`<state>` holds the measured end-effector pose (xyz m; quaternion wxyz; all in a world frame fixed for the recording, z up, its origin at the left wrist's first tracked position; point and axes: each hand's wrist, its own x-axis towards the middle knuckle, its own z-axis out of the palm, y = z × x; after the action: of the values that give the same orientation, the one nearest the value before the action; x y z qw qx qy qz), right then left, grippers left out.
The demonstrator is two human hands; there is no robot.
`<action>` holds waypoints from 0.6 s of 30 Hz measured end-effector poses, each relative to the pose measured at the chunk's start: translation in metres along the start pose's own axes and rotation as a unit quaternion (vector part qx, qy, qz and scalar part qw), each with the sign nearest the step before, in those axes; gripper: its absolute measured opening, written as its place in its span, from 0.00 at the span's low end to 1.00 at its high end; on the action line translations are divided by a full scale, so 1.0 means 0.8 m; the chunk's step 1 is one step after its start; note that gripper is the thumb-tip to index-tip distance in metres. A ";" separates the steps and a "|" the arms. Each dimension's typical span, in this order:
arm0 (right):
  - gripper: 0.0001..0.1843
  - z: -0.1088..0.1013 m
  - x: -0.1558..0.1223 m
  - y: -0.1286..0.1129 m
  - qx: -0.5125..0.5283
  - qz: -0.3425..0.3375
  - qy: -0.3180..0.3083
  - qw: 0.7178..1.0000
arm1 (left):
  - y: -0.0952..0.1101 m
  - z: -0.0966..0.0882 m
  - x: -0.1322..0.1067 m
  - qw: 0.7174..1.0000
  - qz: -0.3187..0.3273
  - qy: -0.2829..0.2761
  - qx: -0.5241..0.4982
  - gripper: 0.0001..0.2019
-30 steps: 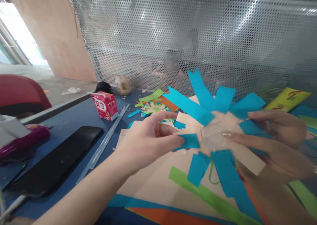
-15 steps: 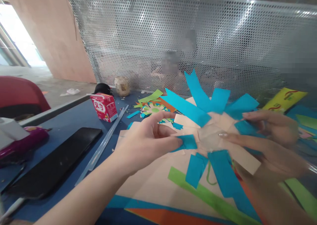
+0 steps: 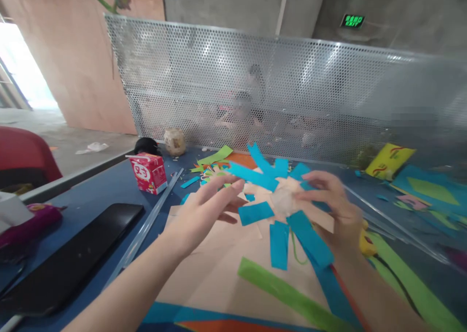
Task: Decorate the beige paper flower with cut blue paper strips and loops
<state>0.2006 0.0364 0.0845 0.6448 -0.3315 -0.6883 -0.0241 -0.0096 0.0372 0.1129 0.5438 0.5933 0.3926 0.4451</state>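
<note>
A paper flower with several blue strip petals round a pale beige middle is held above the table. My right hand grips it from behind, fingers curled round its right side. My left hand hovers at its left with fingers spread, just off a blue petal, holding nothing. Beige paper sheets lie beneath, with a green strip across them.
A red carton, a black phone, a clear rod and a purple tool lie left on the blue table. Paper scraps and a yellow packet sit by a perforated metal screen. A person shows behind it.
My left hand let go of the blue petal and opened. The view tilted up and pulled back, so the flower looks smaller and farther away.
</note>
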 end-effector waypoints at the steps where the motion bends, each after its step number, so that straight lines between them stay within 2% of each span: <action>1: 0.04 0.001 0.000 0.004 0.042 0.058 -0.021 0.997 | 0.002 -0.001 0.001 0.999 0.034 0.026 0.024 0.19; 3: 0.04 0.005 -0.001 0.010 0.127 0.201 -0.039 0.971 | 0.006 -0.004 0.002 0.988 0.105 0.077 0.081 0.17; 5: 0.07 0.011 -0.003 0.012 0.190 0.351 -0.016 0.917 | 0.012 -0.008 0.001 0.976 0.152 0.112 0.105 0.15; 7: 0.08 0.017 -0.003 0.010 0.261 0.434 0.006 0.862 | 0.018 -0.013 0.000 0.969 0.176 0.147 0.097 0.13; 10: 0.08 0.023 -0.004 0.004 0.340 0.481 0.008 0.808 | 0.023 -0.022 0.000 0.957 0.193 0.199 0.087 0.15; 13: 0.08 0.026 -0.007 0.001 0.363 0.509 -0.014 0.781 | 0.021 -0.030 0.005 0.957 0.172 0.215 0.088 0.15; 16: 0.08 0.027 -0.012 0.002 0.383 0.515 -0.038 0.766 | 0.012 -0.030 0.013 0.968 0.138 0.196 0.068 0.13; 18: 0.09 0.028 -0.015 0.004 0.377 0.518 -0.056 0.766 | 0.006 -0.025 0.018 0.983 0.095 0.150 0.036 0.16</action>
<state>0.1820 0.0441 0.0688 0.5931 -0.3686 -0.4005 0.5933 -0.0247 0.0565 0.1197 0.4119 0.5734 0.4277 0.5644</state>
